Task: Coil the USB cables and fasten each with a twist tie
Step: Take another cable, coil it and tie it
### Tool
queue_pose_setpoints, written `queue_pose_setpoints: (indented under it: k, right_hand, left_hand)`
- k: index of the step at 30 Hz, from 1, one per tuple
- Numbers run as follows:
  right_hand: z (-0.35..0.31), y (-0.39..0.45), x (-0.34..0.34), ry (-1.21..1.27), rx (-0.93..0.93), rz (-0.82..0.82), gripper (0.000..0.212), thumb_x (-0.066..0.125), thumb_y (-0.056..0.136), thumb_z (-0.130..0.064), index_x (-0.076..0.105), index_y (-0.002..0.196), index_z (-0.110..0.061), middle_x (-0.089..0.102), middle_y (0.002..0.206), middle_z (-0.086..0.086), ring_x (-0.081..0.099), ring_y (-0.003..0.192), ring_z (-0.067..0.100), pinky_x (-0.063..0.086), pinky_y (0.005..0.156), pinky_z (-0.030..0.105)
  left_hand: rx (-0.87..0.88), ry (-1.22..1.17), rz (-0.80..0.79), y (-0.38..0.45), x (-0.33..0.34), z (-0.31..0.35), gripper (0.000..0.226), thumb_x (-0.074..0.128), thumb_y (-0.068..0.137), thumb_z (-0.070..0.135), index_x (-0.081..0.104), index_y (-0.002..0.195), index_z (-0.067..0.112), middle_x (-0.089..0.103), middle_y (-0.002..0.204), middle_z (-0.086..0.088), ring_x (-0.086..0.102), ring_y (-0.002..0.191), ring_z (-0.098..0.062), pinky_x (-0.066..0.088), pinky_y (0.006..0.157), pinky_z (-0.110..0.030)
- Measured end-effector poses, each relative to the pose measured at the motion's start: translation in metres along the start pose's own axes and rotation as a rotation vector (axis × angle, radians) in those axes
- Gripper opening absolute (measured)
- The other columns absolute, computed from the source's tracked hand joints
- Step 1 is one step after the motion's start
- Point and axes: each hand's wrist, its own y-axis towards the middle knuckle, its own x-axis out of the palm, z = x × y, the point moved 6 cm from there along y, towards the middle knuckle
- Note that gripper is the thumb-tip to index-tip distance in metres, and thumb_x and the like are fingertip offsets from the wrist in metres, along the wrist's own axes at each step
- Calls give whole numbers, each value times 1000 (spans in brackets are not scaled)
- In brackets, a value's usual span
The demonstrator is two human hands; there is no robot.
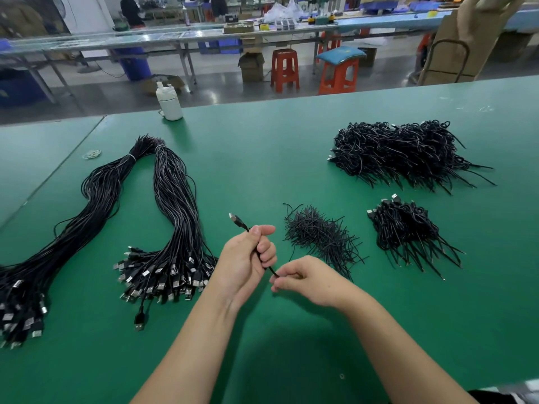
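Head view: a thin black USB cable (264, 258) is gripped in the curled left hand (248, 260) and pinched by the right hand (303, 279) above the green bench (262, 158); two finished piles of coiled black cables (405, 153) are seen, while long uncoiled bundles (172, 217) remain.

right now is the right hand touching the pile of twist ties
Apart. The head view shows green table between the right hand, which pinches the cable, and the pile of twist ties.
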Motion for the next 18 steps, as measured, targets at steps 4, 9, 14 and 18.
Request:
queue_pose_setpoints:
  k: [4, 9, 14, 18]
  right_hand:
    - [-7, -3, 5, 319, -20, -142, 35, 80, 81, -17, 62, 112, -14, 69, 102, -8, 61, 85, 14, 52, 92, 39]
    - [-21, -3, 9, 628, -128, -26, 25, 75, 84, -2, 59, 99, -14, 56, 85, -5, 49, 77, 12, 50, 80, 31]
    - [-11, -3, 13, 535, -99, 97, 10, 73, 87, -12, 70, 97, -9, 67, 80, 2, 58, 77, 18, 56, 74, 40]
    - [3, -6, 19, 413, -74, 148, 28, 68, 91, -17, 65, 118, -13, 73, 90, -5, 63, 80, 9, 57, 73, 38]
  left_hand:
    - [-31, 25, -32, -3, 3, -4, 24, 37, 104, 13, 54, 99, -4, 38, 57, 2, 33, 49, -11, 31, 46, -22]
    - [-61, 15, -61, -6, 6, -13, 23, 44, 101, 15, 55, 101, -5, 48, 60, -4, 48, 53, -18, 48, 52, -29]
    - [-179, 7, -175, -11, 9, -21, 29, 51, 95, 18, 73, 85, 1, 70, 74, -21, 70, 96, -39, 59, 77, -51]
    - [-299, 154, -169, -11, 3, -24, 34, 45, 102, 15, 68, 90, -7, 69, 91, -34, 70, 92, -41, 59, 77, -48]
